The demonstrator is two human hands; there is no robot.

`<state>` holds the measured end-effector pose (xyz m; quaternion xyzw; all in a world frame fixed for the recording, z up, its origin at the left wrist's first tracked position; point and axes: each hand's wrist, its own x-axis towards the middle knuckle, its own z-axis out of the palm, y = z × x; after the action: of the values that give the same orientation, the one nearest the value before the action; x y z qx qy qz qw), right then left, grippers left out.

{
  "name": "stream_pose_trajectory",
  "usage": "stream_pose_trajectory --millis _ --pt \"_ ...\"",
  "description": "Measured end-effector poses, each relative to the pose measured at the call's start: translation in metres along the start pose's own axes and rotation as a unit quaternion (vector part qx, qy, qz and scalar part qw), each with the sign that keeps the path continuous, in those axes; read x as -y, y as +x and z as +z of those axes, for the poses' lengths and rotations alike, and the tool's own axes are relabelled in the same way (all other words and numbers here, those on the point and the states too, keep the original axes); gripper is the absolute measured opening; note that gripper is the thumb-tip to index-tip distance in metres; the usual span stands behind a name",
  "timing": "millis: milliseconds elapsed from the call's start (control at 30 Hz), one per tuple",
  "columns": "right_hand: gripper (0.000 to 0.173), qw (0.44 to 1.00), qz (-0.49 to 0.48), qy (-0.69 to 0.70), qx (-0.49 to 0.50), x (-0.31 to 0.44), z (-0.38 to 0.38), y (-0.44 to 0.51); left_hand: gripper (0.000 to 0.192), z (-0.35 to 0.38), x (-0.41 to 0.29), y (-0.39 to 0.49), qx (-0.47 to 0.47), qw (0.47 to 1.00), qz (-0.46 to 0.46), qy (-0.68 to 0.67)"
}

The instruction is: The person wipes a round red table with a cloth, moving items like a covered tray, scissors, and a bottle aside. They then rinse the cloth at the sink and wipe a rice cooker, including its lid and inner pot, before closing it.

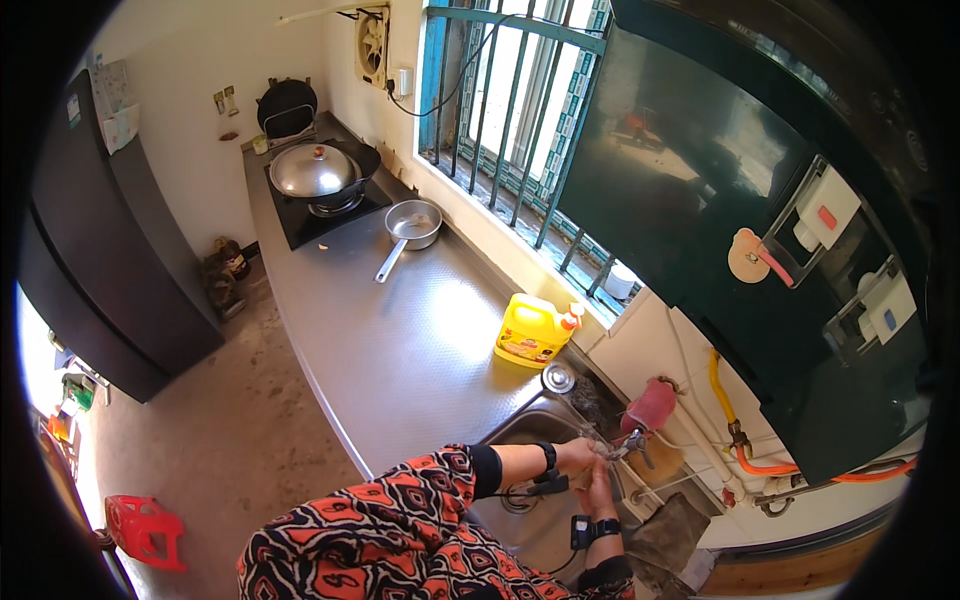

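Note:
Both of my hands are together over the steel sink [525, 529], just below the metal tap [635, 442]. My left hand [576, 456] comes in from the left and my right hand [598, 491] from below, and they touch each other. Something small and pale may be between them, but it is too small to tell. Each wrist wears a black band with a small device and a cable. A steel sink strainer [558, 378] lies at the sink's upper corner, beside a yellow detergent jug [534, 330]. A pink cloth [649, 406] hangs behind the tap.
Along the steel counter [352, 322] stand a long-handled saucepan [414, 223] and a lidded wok [318, 171] on a gas hob. A dark cloth [667, 536] lies right of the sink. Wall cabinets [720, 225] overhang the right side. A red plastic stool [146, 532] stands on the floor.

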<state>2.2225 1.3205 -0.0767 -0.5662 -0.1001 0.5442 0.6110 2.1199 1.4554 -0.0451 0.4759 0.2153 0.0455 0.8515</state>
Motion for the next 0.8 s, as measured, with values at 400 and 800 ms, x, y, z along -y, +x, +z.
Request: stream_pose_trajectory --millis 400,800 --pt "0.022 0.989 -0.074 0.123 -0.025 0.001 0.007 0.000 0.052 -0.010 0.078 -0.023 0.022 0.936 0.062 0.347" --pt "0.033 0.992 -0.077 0.029 -0.096 -0.003 -0.053 -0.017 0.028 -0.043 0.058 0.006 -0.108 0.966 -0.059 0.228"
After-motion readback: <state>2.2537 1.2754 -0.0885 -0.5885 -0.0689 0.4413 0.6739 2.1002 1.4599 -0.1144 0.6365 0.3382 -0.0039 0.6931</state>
